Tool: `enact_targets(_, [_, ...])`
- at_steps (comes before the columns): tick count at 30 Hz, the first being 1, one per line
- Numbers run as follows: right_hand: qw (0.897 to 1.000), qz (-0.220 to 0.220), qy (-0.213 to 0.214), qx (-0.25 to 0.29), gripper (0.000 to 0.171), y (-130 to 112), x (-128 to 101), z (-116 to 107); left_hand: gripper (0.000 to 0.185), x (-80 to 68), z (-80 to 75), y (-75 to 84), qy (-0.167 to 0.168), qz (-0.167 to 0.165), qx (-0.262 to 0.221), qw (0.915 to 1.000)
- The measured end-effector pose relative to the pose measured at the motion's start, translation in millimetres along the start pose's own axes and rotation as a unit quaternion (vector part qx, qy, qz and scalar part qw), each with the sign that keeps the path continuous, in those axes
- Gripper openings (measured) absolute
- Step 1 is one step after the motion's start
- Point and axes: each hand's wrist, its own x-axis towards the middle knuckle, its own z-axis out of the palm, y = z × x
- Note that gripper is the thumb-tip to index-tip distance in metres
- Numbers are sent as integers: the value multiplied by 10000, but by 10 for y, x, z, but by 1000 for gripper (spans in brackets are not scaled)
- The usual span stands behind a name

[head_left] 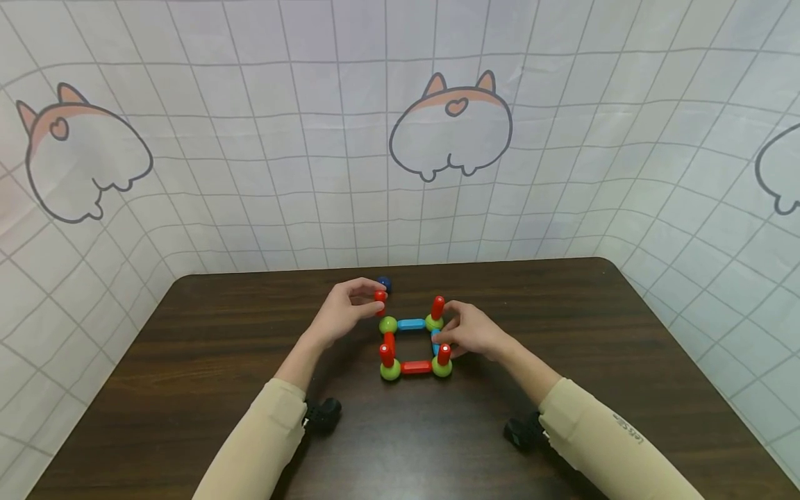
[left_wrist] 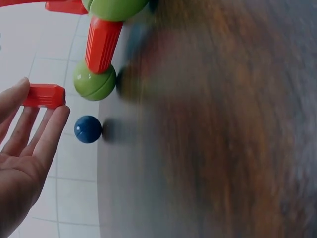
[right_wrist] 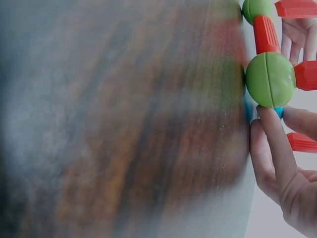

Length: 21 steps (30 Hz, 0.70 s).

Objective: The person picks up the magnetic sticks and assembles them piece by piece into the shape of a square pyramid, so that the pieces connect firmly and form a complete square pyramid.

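Magnetic rods and balls make up the little frame (head_left: pixel 414 344) I'm building on the dark wooden table (head_left: pixel 187 389). Nearest me, its front edge is a red rod (head_left: pixel 416 367) lying flat between two green balls (head_left: pixel 390 371), each carrying a short red post (head_left: pixel 387 355) standing upright. My right hand (head_left: pixel 470 332) steadies the frame from the right side, fingertips (right_wrist: pixel 270 119) curled in against the blue rod just under a green ball (right_wrist: pixel 270 79). Beyond that, a blue rod (head_left: pixel 410 324) closes the back edge between two more green balls, and only the right one bears a post. My left hand (head_left: pixel 346 310) hovers over the bare back-left corner, pinching a loose red rod (head_left: pixel 379 298) between thumb and fingertips. Farthest off, a dark blue ball (head_left: pixel 383 283) sits alone near the table's far edge.

I judge the pieces light, stiff and smooth plastic, joined only by magnets, so the frame would slide or come apart under a careless push. The ribbed rod is best held at mid-length, leaving its end free to seat.
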Motion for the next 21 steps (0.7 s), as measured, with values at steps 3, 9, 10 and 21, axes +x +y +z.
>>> enact_targets(3, [10000, 14, 7, -7, 61, -2, 0, 4, 31, 12, 28, -3, -6, -25, -30, 10000])
enact_targets(9, [10000, 29, 13, -11, 61, 0, 4, 11, 30, 1, 56, 13, -23, -85, -90, 9999])
enact_targets(10, [10000, 26, 11, -10, 60, 1, 6, 11, 29, 0, 61, 12, -36, -84, -96, 9999])
enact_targets(21, [10000, 34, -1, 14, 62, 9, 17, 11, 26, -10, 99, 2, -112, -101, 9, 9999])
